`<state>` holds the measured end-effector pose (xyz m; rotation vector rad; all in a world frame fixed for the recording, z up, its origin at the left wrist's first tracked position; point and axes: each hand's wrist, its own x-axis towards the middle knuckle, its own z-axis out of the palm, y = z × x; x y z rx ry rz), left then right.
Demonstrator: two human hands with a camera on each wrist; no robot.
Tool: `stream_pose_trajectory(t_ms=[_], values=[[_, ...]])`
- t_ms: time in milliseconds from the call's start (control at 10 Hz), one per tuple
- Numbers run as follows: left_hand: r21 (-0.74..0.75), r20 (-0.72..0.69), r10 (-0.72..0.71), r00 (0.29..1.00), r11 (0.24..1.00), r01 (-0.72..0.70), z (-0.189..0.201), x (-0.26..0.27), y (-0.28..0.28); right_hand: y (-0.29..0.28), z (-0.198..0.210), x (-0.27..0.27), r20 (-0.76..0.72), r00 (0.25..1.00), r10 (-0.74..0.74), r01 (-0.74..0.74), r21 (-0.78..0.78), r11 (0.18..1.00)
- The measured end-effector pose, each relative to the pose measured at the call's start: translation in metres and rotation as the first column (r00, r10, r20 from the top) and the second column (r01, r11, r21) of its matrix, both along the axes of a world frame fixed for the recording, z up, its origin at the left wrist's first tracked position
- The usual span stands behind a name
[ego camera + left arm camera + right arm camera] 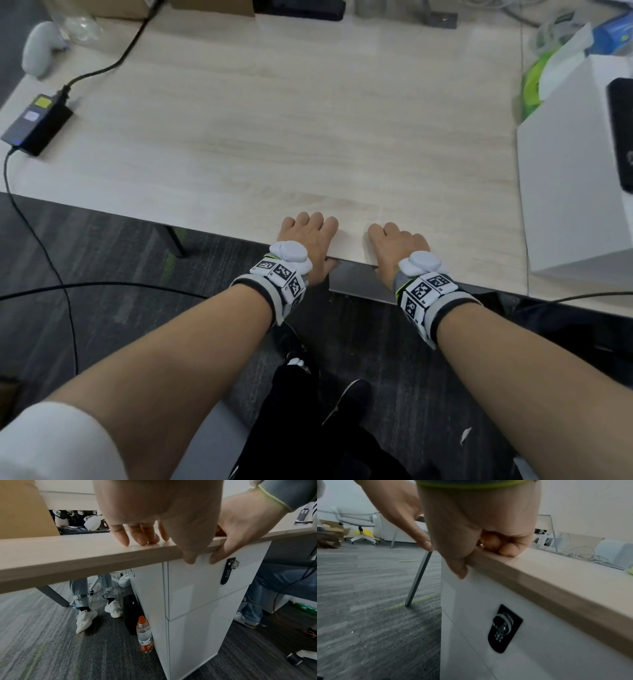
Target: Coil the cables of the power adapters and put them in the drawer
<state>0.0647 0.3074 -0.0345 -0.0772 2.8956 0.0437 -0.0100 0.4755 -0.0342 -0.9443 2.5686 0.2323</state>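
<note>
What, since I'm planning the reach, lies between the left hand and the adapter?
Nothing visible: bare table runs from the left hand to the adapter. The drawer below looks shut, though.

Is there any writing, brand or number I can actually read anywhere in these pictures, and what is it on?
None can be read for certain.
Power adapter stickers: too blurred.
Bottle label: orange print, too small.
Drawer lock: small white marks, unreadable.
Wristband squares: black and white patterns, not words.
</note>
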Motion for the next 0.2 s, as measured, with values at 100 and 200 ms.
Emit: stream_pose_trajectory(t_ms=[100,200], values=[[0.056,0.001,-0.016,1.0,0.998,0.016,0.007,0.0,-0.01,-0.002,0.018,-0.007,0.113,0.993,-0.026,0.026,-0.002,1.0],[0.079,0.058,0.047,0.997,0.996,-0.052,0.021,0.003,-0.021,-0.003,0.039,-0.016,0.137,0.988,-0.067,0.078,-0.074,0.994]])
